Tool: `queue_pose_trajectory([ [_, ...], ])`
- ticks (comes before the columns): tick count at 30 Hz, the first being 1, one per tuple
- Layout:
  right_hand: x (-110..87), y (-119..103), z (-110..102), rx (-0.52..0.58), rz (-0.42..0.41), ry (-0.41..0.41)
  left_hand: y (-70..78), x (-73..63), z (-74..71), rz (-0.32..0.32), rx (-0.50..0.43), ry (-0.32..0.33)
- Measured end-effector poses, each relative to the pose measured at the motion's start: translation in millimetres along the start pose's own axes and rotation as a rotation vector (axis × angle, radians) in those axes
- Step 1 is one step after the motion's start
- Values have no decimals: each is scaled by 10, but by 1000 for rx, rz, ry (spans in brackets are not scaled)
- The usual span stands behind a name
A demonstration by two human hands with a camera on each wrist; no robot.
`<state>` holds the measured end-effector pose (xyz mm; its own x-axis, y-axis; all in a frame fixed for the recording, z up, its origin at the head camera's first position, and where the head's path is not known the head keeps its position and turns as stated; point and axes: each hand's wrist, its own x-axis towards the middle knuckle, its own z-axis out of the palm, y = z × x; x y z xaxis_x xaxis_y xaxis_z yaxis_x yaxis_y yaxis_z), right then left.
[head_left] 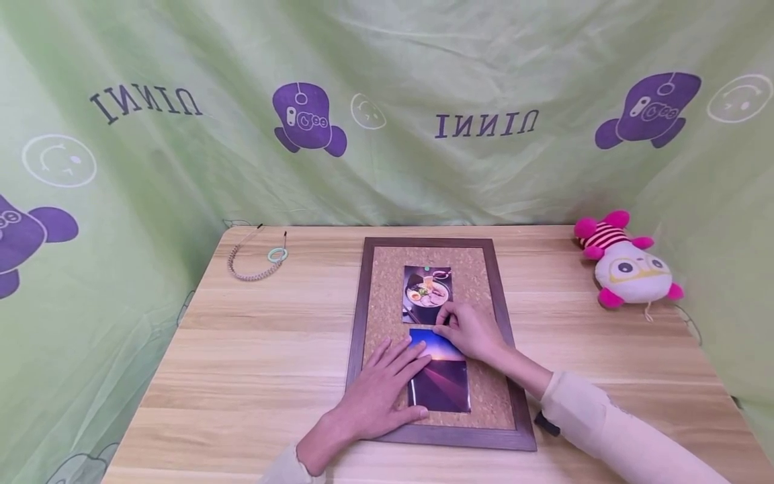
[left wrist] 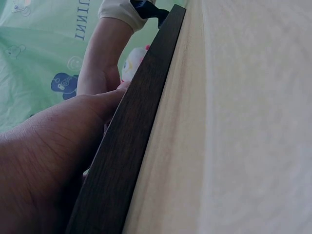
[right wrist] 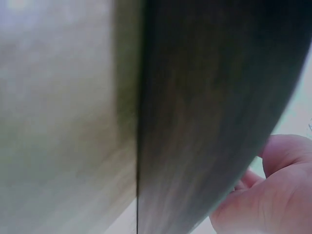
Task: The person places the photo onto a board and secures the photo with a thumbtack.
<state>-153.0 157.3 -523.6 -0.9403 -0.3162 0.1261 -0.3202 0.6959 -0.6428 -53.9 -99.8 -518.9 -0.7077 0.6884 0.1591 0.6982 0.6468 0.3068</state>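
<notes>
A framed cork board [head_left: 383,296] lies on the table, its short side toward me. On its upper part is a photo of a ramen bowl [head_left: 427,296], with a small green pin [head_left: 426,268] at its top edge. Below it lies a sunset photo [head_left: 440,393] with a blue sky and dark ground. My left hand [head_left: 381,393] rests with fingers spread across this photo's left side. Curled at its top edge, my right hand [head_left: 474,333] pinches something small with thumb and forefinger; the fingertips hide what it is. In both wrist views the dark frame side [left wrist: 131,117] fills much of the picture.
A beaded headband [head_left: 256,275] and a mint-green ring [head_left: 277,255] lie at the table's back left. A plush toy [head_left: 631,272] with pink limbs lies at the back right. A black object [head_left: 547,424] shows beside the right sleeve. Green printed curtains [head_left: 387,181] surround the table.
</notes>
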Motion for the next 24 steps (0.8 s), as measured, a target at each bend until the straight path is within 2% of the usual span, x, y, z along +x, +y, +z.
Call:
queue_pose_trajectory([
  [4,-8,115,44,-8,24,-36,6,1,-1,3,-1,4],
  [9,-43,146,-8,63,10,-72,11,6,-9,3,0,-8],
  [12,-112,-40,-175,130,0,-96,11,1,-17,0,-3,-19],
  [16,-249,-270,-413,166,7,-104,9,-11,-25,-11,-44,-42],
  [20,-377,-232,-556,168,40,-85,0,-36,-68,-42,-149,-48],
  [24,-537,-118,-741,213,56,-48,-56,-75,-177,-83,-224,5],
])
